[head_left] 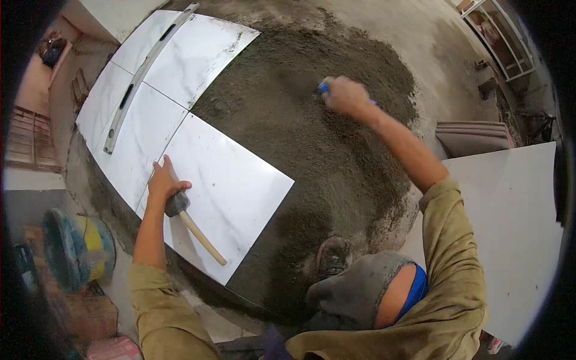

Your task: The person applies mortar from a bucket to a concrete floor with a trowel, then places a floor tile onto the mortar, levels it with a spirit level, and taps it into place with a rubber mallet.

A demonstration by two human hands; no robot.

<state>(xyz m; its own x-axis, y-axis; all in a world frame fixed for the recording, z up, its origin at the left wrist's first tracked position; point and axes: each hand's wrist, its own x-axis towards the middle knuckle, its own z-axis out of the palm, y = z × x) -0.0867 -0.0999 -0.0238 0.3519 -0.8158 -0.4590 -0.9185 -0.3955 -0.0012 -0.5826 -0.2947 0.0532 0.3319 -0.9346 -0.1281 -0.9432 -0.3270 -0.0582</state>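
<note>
My left hand [163, 181] rests with its fingers spread on a white marbled tile [231, 189], beside the dark head of a mallet [195, 226] whose wooden handle lies across the tile. My right hand [348, 96], a little blurred, is closed round a blue-handled tool [324, 87] over the dark mortar bed [270, 120]; the rest of the tool is hidden or too blurred to make out. A long metal level [142, 75] lies across the other laid tiles at the upper left.
A stained bucket [95, 251] stands at the left, near bricks [84, 318]. At the right are stacked tiles [474, 137] and a large white panel [510, 228]. A white metal frame [501, 39] is at the upper right. My shoe [333, 257] stands on the mortar.
</note>
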